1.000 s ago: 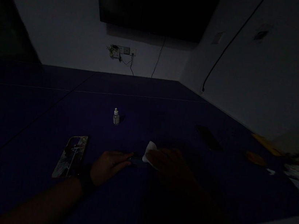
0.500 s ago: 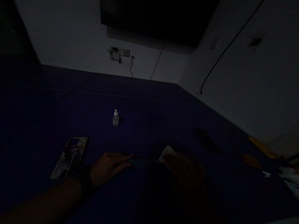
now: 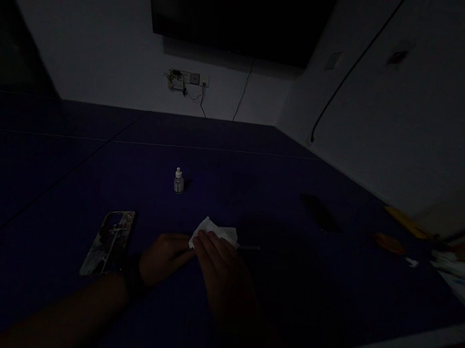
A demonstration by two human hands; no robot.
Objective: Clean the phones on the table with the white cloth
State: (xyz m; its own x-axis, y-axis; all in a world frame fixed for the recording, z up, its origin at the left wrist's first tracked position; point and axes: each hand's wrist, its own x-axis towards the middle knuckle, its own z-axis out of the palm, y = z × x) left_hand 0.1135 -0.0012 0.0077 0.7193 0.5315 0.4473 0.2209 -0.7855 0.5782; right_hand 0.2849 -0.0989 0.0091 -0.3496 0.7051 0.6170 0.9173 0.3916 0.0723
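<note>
In the dim head view, my left hand [image 3: 163, 259], with a dark band at the wrist, is closed at the left end of a thin, flat ruler-like strip [image 3: 252, 248]. My right hand [image 3: 220, 264] presses a folded white tissue [image 3: 218, 231] down over the strip, its fingers bent onto the paper right beside my left fingertips. Most of the strip is hidden under the tissue and hands; only its right end shows. A small white-capped dropper bottle [image 3: 179, 182] stands upright beyond my hands. Left of my left wrist lies a patterned phone case [image 3: 109, 243].
The dark blue table [image 3: 222, 184] reaches to the wall. A dark phone-like slab [image 3: 319, 213] lies at right, with an orange item [image 3: 389, 244] and a yellow item [image 3: 406, 221] farther along. A large screen [image 3: 241, 9] hangs above sockets [image 3: 189, 79] and cables.
My right hand has slid the tissue leftwards along the strip, from near its right end up to my left fingers. My left hand has stayed nearly in place. The view has shifted slightly.
</note>
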